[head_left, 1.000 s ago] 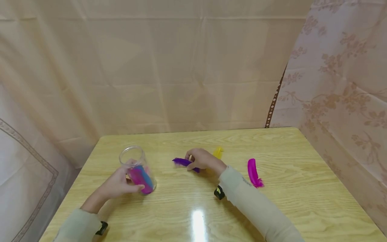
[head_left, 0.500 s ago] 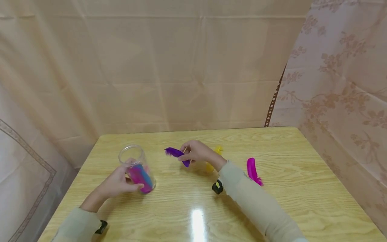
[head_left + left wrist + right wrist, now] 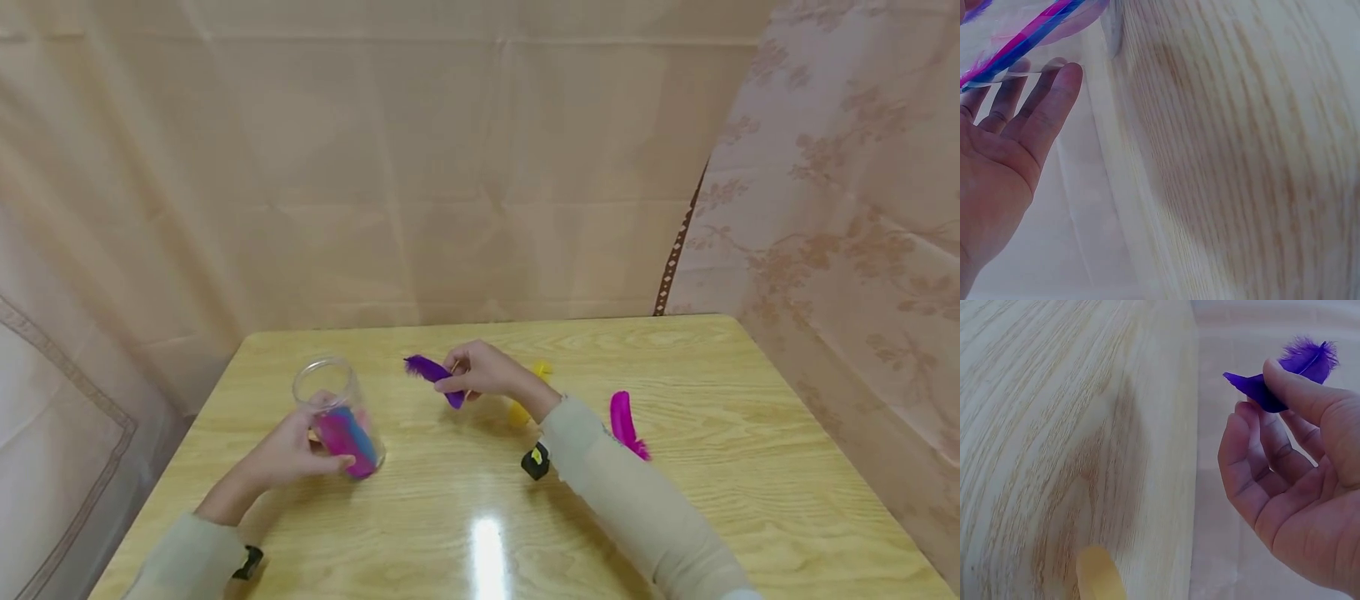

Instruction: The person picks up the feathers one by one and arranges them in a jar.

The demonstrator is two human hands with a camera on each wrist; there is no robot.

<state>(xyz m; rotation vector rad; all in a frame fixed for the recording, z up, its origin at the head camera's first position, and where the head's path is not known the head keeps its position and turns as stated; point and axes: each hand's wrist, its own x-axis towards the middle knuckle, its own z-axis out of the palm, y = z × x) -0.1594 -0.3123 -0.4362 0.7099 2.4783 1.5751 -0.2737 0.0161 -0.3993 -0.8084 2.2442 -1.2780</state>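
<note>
My left hand (image 3: pixel 288 454) grips a clear jar (image 3: pixel 324 383) at the left of the table, its fingers and thumb round the side. Inside the jar are pink and blue feathers (image 3: pixel 1029 39), seen through the wall in the left wrist view. My right hand (image 3: pixel 486 372) pinches a purple feather (image 3: pixel 1302 365) between thumb and fingertips, raised over the table to the right of the jar. The feather's fluffy end points left in the head view. Below the right wrist lies a yellow feather (image 3: pixel 519 412), partly hidden. A magenta feather (image 3: pixel 622 421) lies beside the right forearm.
The wood-grain table (image 3: pixel 405 533) carries a bright reflection near its front. Hanging cloth (image 3: pixel 352 167) closes off the back and both sides. Each wrist has a small black device (image 3: pixel 536 461) strapped to it.
My right hand has lifted the purple feather off the table and moved it up and left, uncovering more of the yellow feather. The left hand and jar have stayed nearly still.
</note>
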